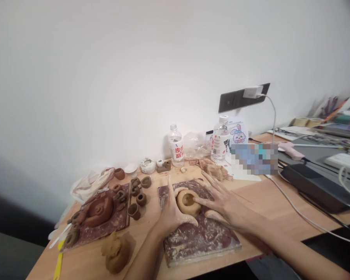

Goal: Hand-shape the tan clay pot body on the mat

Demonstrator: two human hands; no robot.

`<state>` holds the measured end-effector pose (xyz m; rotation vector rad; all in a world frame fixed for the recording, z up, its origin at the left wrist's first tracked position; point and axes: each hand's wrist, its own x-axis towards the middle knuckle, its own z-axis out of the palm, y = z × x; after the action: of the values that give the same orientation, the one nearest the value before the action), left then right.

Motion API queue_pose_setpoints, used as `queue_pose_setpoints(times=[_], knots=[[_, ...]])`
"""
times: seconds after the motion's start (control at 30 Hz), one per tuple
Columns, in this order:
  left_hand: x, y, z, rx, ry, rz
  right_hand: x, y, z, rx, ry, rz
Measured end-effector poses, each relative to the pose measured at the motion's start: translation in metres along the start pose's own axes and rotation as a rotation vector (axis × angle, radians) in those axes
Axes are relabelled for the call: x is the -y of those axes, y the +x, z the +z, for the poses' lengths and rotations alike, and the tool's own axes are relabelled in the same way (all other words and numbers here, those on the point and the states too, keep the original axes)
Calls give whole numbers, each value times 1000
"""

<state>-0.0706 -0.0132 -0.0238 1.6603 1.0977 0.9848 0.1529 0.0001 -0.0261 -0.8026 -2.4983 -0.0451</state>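
Observation:
A small round clay pot (182,202), yellowish-tan with a wet-looking hollow in its top, sits on a clay-smeared dark red board (202,245). My left hand (175,213) curves around the pot's left and near sides, thumb in front and forefinger pointing away from me. From the right comes my right hand (221,199), its fingers apart and one fingertip at the hollow's inner right edge. To the left of my forearm lies a rough lump of tan clay (116,251).
A second board (116,229) at left carries a reddish-brown clay piece (100,210). Several small brown clay pots (134,211) stand beside it. Plastic bottles (177,147) line the wall. A white cable (297,219), a pink glue gun (291,151) and a black case (317,186) occupy the right.

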Motion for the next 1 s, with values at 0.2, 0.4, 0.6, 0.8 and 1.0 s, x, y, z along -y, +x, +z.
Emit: queue_pose_setpoints(times=[0.2, 0.4, 0.6, 0.8, 1.0], knots=[[3, 1, -1, 9, -3, -24, -16, 16, -4, 35, -25, -80], [2, 0, -1, 6, -18, -21, -12, 15, -9, 92, 17, -91], [1, 0, -1, 16, -4, -28, 5, 7, -12, 105, 171, -48], [4, 0, -1, 2, -5, -6, 0, 26, -11, 164, 77, -5], [-1, -1, 0, 4, -17, -3, -8, 19, -6, 106, -11, -55]])
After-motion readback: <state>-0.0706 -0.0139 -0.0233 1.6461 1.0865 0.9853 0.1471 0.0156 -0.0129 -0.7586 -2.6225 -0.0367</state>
